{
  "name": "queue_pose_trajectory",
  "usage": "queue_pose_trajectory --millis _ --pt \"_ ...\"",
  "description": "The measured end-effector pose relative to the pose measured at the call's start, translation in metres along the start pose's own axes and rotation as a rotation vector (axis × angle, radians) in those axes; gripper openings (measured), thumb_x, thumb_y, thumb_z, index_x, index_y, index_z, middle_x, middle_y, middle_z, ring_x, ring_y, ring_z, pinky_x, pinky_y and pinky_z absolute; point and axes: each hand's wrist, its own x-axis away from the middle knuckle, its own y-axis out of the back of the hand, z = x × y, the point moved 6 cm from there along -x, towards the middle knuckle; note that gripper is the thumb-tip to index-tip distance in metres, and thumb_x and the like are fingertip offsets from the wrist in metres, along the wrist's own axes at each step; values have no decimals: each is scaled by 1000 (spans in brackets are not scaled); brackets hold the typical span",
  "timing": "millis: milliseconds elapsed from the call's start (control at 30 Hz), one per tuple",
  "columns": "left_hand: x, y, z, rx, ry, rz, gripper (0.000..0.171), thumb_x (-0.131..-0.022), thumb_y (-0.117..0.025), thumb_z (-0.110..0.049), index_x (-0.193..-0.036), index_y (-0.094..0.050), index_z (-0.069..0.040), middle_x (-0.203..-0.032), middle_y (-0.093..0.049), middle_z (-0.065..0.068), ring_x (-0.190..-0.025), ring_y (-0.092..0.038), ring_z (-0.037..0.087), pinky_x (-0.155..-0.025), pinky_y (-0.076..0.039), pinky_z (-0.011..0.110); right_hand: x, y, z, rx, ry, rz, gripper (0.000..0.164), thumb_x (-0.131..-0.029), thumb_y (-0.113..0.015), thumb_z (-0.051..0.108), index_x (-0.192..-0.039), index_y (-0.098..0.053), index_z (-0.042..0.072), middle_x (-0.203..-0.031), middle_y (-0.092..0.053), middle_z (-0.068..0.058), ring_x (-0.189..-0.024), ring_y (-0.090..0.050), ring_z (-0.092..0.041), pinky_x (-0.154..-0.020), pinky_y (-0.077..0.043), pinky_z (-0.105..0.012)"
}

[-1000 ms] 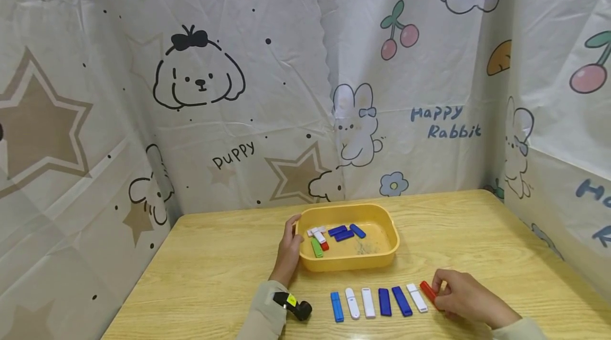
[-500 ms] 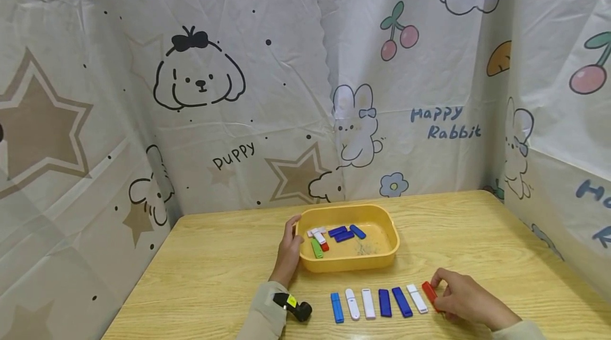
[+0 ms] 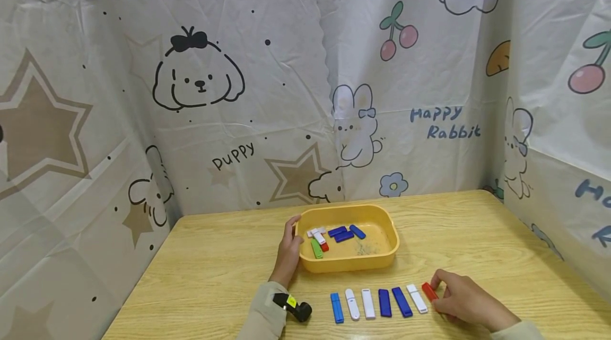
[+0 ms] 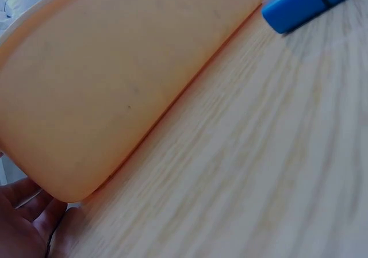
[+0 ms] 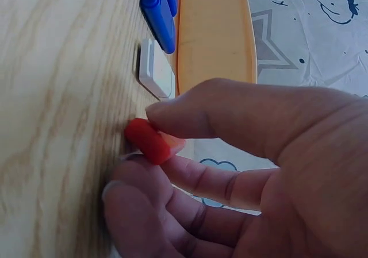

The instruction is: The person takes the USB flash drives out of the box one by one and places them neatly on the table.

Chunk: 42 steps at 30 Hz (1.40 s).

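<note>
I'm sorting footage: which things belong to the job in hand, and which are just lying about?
Likely the job:
red stick, pinched by the right hand
six sticks lined up beside it
yellow tray, left hand at its side
sticks inside the tray

Likely background:
printed curtain
black wrist gadget

On the far cloth I can read "Puppy" and, more right, "Happy Rabbit"; on the right cloth, only cut "Ha".
</note>
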Motion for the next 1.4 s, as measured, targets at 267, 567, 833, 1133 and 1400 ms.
queue_pose_trajectory --millis 267,567,833,1133,1400 --pt "-1 0 1 -5 -7 0 54 -92 -37 -7 -144 -36 -22 -152 -33 10 -140 -29 33 -110 -23 55 -1 0 -1 39 -52 -33 25 -79 -73 14 -93 -53 9 -60 -54 -4 -49 -48 -15 -47 -34 -23" --pt "-1 1 1 -14 2 -10 54 -92 -37 -7 -144 -37 -22 -153 -33 9 -141 -27 31 -112 -20 53 -2 -1 -2 53 -78 -54 24 -79 -75 16 -89 -54 10 -59 -53 -3 -48 -46 -13 -46 -33 -22" --pt "0 0 -1 -23 -2 -13 55 -91 -38 -8 -144 -37 -21 -151 -36 10 -138 -32 31 -110 -24 53 -1 -1 -2 46 -45 -49 25 -80 -75 20 -89 -53 10 -58 -52 -2 -48 -45 -13 -45 -32 -22" --pt "0 0 -1 -3 2 1 54 -92 -37 -8 -144 -36 -22 -152 -34 10 -139 -30 31 -111 -23 53 -3 -1 -3 75 -110 -74 25 -79 -75 20 -87 -54 11 -59 -51 -2 -50 -44 -13 -48 -31 -23" --pt "1 0 -1 -9 3 1 54 -92 -37 -9 -144 -36 -22 -153 -33 9 -140 -28 32 -111 -22 54 -3 0 -4 84 -103 -74 25 -80 -75 22 -87 -54 11 -58 -48 0 -50 -41 -13 -48 -29 -22"
